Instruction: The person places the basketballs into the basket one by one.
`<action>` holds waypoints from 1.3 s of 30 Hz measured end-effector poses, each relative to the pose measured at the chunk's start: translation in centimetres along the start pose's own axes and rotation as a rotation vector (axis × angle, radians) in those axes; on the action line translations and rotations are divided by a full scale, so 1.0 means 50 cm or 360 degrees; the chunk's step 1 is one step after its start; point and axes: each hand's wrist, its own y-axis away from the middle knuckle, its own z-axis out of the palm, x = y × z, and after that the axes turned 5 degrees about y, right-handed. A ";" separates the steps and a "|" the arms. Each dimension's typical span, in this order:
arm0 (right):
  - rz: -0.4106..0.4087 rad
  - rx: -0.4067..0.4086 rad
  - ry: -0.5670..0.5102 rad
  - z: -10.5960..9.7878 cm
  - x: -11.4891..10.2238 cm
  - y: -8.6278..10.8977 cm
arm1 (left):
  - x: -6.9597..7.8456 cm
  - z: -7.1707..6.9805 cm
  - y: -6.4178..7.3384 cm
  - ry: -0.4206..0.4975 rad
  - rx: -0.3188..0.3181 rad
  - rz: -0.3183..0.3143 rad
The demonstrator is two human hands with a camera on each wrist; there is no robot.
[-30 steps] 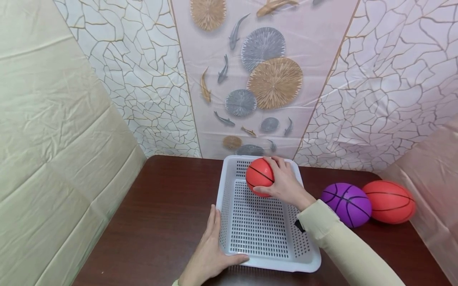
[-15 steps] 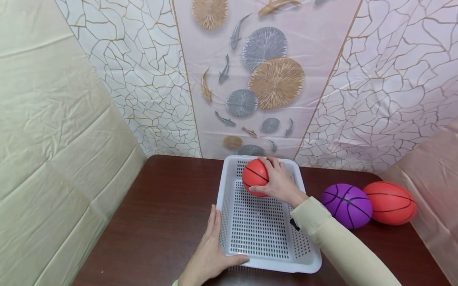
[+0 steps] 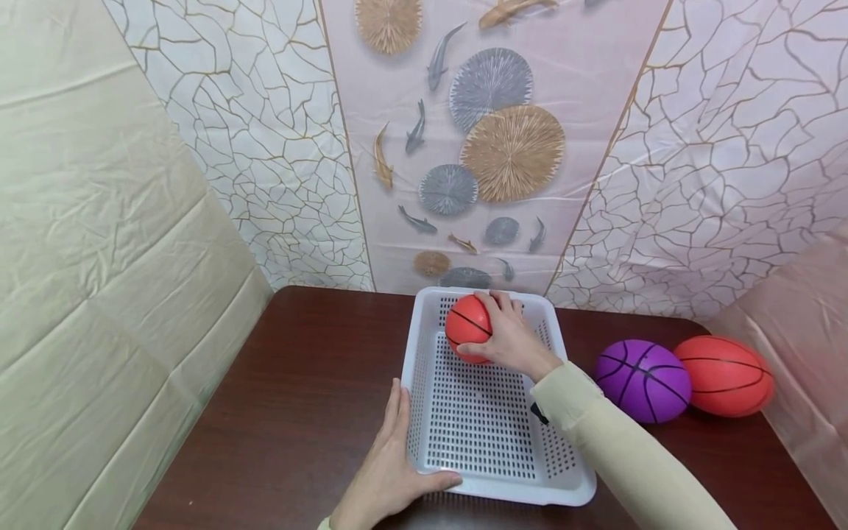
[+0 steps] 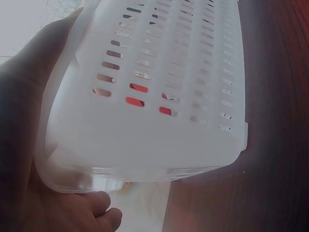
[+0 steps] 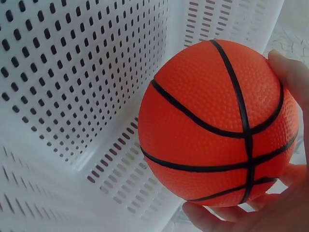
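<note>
Fingers and thumb of the person's right hand [image 3: 509, 338] are curling round a red mini basketball [image 3: 467, 324], spreading about as wide as the ball and keeping hold of its right side. They are holding it within a white perforated plastic basket [image 3: 523, 492], toward the basket's far left corner; whether it is touching the basket floor cannot be told. Over the last second the hand has been carrying the ball a little leftward, which seems to mean it is being lined up with that corner, with the grip not yet loosening. Meanwhile the left hand [image 3: 391, 467] is staying put, bracing the basket's near left corner with straight fingers along the side and its thumb on the near rim. A purple mini basketball [image 3: 643, 380] and a second red ball [image 3: 725, 375] are lying side by side near the right edge of the dark wood tabletop [image 3: 318, 390].
</note>
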 end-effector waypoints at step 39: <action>-0.0056 0.0083 0.0234 0.085 -0.027 -0.013 | 0.001 0.002 0.000 -0.0040 -0.0002 0.0031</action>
